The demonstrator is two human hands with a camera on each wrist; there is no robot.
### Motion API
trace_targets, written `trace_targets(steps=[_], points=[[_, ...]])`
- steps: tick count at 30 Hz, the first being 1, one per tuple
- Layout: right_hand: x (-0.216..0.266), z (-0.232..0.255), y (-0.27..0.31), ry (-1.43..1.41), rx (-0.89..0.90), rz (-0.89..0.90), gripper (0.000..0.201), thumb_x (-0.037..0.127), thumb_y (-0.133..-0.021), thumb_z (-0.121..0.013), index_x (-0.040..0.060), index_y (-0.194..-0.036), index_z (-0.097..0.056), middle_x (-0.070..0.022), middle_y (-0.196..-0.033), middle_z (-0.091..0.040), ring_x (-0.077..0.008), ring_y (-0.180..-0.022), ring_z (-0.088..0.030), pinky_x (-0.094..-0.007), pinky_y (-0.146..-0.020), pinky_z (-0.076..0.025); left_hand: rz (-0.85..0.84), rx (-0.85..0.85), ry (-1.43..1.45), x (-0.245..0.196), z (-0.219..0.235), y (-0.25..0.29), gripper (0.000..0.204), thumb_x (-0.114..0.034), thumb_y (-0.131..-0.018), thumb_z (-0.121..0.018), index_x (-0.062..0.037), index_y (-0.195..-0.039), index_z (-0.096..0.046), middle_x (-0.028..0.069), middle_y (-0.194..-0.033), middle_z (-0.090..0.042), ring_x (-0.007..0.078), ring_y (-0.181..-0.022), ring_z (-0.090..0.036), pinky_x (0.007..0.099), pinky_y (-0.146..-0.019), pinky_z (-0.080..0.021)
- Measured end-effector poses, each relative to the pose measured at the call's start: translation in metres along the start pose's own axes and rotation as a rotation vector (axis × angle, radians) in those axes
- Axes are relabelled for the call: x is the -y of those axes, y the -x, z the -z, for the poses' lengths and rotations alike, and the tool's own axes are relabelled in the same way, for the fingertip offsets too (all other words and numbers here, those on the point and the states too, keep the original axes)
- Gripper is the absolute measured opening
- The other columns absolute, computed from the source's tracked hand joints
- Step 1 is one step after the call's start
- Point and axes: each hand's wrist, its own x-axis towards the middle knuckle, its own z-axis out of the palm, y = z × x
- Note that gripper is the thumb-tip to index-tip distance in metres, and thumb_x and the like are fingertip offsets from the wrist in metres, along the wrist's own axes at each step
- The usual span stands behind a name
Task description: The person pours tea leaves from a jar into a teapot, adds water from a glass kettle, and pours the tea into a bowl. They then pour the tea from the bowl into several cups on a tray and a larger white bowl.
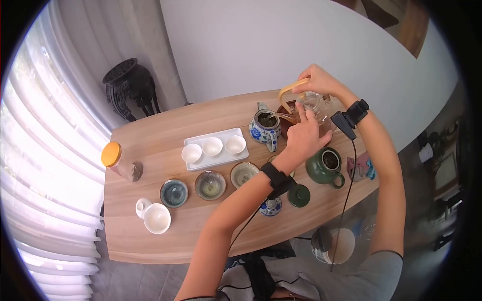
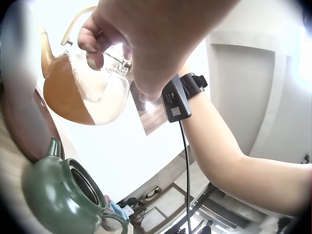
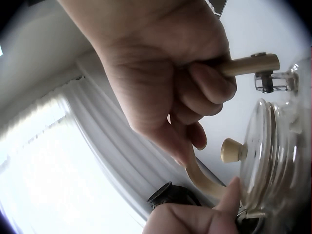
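Observation:
A glass teapot [image 1: 312, 103] [image 2: 80, 92] with amber liquid is tilted, its spout reaching the opening of the blue-and-white teapot [image 1: 263, 129]. My right hand [image 1: 321, 83] [image 3: 165, 83] grips its tan handle [image 1: 287, 93] [image 3: 251, 64], fingers curled round it. The glass lid [image 3: 261, 151] is on, its pale knob [image 3: 231, 150] untouched. My left hand [image 1: 304, 140] [image 2: 146, 39] [image 3: 195, 220] reaches to the lid's edge with extended fingers. Whether liquid is flowing, I cannot tell.
A green teapot [image 1: 321, 169] [image 2: 58, 195] stands lidless near my left hand, its lid [image 1: 299, 195] beside it. Left are a white tray [image 1: 221, 160] with white cups, several glazed bowls [image 1: 210, 185], and a jar [image 1: 120, 165]. A brown dish [image 1: 284, 131] lies under the glass teapot.

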Motion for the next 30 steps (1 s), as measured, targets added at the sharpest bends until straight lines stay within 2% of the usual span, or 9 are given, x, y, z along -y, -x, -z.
trace_targets(steps=[7,20,25,30], points=[[0.01,0.017,0.003,0.092,0.074,-0.026,0.025,0.021,-0.069,-0.075,-0.0028,-0.074,-0.069,-0.0014,-0.055,-0.054,-0.0092,-0.051,-0.045,-0.0268,-0.047,-0.036,-0.026,0.019,0.051,-0.009,0.004,-0.003,0.079,-0.051,-0.075,-0.062,0.0175,-0.109,-0.038,0.0485,-0.124,-0.034,0.0374,-0.063,-0.065,0.0363,-0.048,-0.053],[0.027,0.043,0.008,0.206,0.091,-0.012,0.024,0.02,-0.067,-0.074,-0.0029,-0.065,-0.065,0.0005,-0.05,-0.046,-0.0094,-0.048,-0.039,-0.029,-0.045,-0.032,-0.123,-0.053,0.105,-0.023,0.005,-0.01,0.074,-0.045,-0.075,-0.065,0.0152,-0.106,-0.035,0.0463,-0.123,-0.038,0.0376,-0.064,-0.065,0.0364,-0.047,-0.053],[0.033,0.036,0.005,0.214,0.083,0.005,0.025,0.019,-0.067,-0.074,-0.0027,-0.062,-0.063,0.0007,-0.048,-0.044,-0.0095,-0.045,-0.037,-0.0303,-0.041,-0.029,-0.111,-0.054,0.096,-0.021,0.01,-0.01,0.076,-0.046,-0.075,-0.064,0.017,-0.106,-0.035,0.0464,-0.122,-0.038,0.0367,-0.065,-0.065,0.0371,-0.048,-0.053],[0.024,0.019,-0.006,0.197,0.094,0.042,0.026,0.02,-0.066,-0.074,-0.003,-0.061,-0.063,-0.0002,-0.047,-0.045,-0.0099,-0.045,-0.039,-0.0299,-0.041,-0.03,-0.036,0.028,0.069,-0.011,0.011,-0.006,0.082,-0.049,-0.076,-0.063,0.021,-0.109,-0.034,0.0469,-0.122,-0.037,0.0362,-0.066,-0.066,0.037,-0.049,-0.053]])
